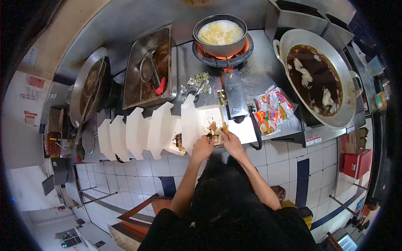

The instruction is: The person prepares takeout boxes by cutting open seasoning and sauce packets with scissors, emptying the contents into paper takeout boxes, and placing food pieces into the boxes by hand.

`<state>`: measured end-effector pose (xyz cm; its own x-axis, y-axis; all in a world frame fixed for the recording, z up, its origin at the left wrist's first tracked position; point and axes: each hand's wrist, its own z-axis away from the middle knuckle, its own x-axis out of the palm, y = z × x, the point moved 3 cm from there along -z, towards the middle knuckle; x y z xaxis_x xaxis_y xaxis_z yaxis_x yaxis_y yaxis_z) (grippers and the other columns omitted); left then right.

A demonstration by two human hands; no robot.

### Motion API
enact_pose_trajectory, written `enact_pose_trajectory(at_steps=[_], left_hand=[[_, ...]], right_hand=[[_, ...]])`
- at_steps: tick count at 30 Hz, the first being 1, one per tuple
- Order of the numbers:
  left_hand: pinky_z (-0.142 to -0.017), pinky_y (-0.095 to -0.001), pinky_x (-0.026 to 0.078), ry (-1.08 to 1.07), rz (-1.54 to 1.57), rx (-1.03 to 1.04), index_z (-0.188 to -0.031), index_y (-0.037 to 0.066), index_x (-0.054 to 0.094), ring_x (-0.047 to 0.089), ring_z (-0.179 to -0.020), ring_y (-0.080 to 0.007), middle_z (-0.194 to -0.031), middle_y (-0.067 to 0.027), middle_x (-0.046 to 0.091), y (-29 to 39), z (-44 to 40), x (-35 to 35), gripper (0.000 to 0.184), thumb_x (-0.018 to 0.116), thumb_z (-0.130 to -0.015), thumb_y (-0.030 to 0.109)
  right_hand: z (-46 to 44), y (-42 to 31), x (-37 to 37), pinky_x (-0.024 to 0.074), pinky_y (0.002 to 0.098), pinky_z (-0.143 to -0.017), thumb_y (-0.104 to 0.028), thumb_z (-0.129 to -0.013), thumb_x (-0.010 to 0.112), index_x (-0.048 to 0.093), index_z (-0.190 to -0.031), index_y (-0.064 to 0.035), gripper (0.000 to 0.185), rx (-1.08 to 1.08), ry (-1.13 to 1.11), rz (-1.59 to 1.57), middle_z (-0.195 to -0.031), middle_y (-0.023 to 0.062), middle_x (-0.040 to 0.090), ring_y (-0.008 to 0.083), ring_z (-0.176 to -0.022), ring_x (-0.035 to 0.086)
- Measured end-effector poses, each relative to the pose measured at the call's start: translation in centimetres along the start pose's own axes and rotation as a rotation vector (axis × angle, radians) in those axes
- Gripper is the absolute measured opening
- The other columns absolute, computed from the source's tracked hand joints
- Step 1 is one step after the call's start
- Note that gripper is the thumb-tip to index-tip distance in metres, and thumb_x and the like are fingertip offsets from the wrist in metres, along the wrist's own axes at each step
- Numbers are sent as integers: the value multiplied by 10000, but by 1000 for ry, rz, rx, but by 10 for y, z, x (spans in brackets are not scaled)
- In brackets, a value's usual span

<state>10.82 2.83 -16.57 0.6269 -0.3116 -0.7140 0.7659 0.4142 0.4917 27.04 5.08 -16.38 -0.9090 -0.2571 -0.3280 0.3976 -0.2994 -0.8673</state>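
My left hand (203, 147) is closed at the front of an open white paper food box (205, 117). A small dark object shows by its fingertips, too small to name. Beside it, my right hand (232, 144) pinches a brown fried piece of food (225, 128) over the box's right edge. Brown shreds of food (213, 126) lie inside this box. To the left, a second open box (175, 144) holds dark brown food, partly hidden by lids. Several more white boxes (136, 131) stand in a row with raised lids; their insides are hidden.
A pot of noodles (220, 33) boils on a lit burner (199, 54). Instant noodle packets (274, 109) and torn sachets (200, 83) lie nearby. A large wok of dark oil (289, 42) stands right. A metal tray (167, 90) with a strainer and red-handled tool sits left, beside another wok (76, 98).
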Motion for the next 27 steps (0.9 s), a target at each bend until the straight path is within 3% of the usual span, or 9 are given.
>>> enact_pose_trajectory(at_steps=[7, 10, 12, 13, 15, 18, 19, 23, 27], left_hand=[[-601, -373, 530, -51, 363, -76, -922, -11, 633, 628, -464, -255, -729, -130, 667, 5, 7, -2, 297, 613, -883, 282], [-525, -346, 524, 163, 288, 22, -943, -10, 632, 631, -483, -227, -761, -127, 671, -3, 8, -2, 252, 623, -878, 233], [-439, -308, 508, 606, 106, 579, -944, -9, 627, 625, -488, -184, -792, -125, 661, -11, 3, -3, 182, 624, -873, 158], [-439, -308, 508, 608, 111, 583, -944, -9, 627, 625, -488, -184, -792, -125, 661, 4, 11, -15, 182, 624, -873, 158], [-395, -299, 512, 303, 559, 168, -924, -10, 606, 640, -563, -191, -828, -124, 625, 19, 23, -29, 95, 611, -862, 61], [-390, -266, 520, 312, 651, 185, -929, -3, 595, 634, -567, -171, -830, -106, 620, 24, 22, -36, 71, 587, -860, 9], [-390, -266, 520, 313, 660, 190, -929, -3, 595, 634, -567, -171, -830, -106, 620, 25, 22, -37, 71, 587, -860, 9], [-401, -260, 516, 261, 731, 162, -983, 2, 576, 623, -546, -156, -831, -99, 617, 19, 19, -40, 112, 585, -873, 17], [-392, -267, 496, 257, 705, 77, -1045, 2, 553, 625, -537, -157, -794, -97, 628, 21, 22, -49, 174, 606, -890, 60]], right_hand=[[-7, 4, 5, 476, 411, -697, -232, -925, 462, 625, -930, 44, 321, 45, -75, 60, -777, 212, 645, 306, -738, 639], [-8, -1, 1, 480, 421, -711, -240, -921, 478, 628, -922, 45, 322, 74, -6, 95, -761, 221, 638, 283, -754, 651], [-11, 3, 1, 503, 383, -698, -239, -945, 459, 620, -926, 37, 320, 124, -78, 104, -782, 186, 643, 259, -755, 662], [-12, 4, 1, 503, 383, -698, -239, -945, 459, 620, -926, 37, 320, 122, -74, 109, -782, 186, 643, 259, -755, 662], [-12, 4, 8, 537, 341, -713, -213, -973, 425, 588, -970, 41, 302, 291, -346, -388, -870, 153, 634, 244, -798, 663], [-8, -5, 4, 557, 323, -780, -160, -984, 395, 544, -1027, 57, 266, 439, -481, -771, -998, 155, 600, 259, -883, 656], [-10, -1, 5, 529, 383, -911, -129, -980, 406, 526, -1018, 76, 241, 477, -528, -844, -1025, 187, 576, 304, -1011, 618], [2, -11, 7, 442, 484, -1039, -89, -984, 395, 525, -992, 90, 222, 484, -556, -1205, -996, 193, 569, 397, -1131, 539], [5, -13, 11, 449, 406, -1036, -105, -979, 427, 531, -1048, 123, 259, 308, -567, -1357, -1151, 306, 543, 343, -1125, 567]])
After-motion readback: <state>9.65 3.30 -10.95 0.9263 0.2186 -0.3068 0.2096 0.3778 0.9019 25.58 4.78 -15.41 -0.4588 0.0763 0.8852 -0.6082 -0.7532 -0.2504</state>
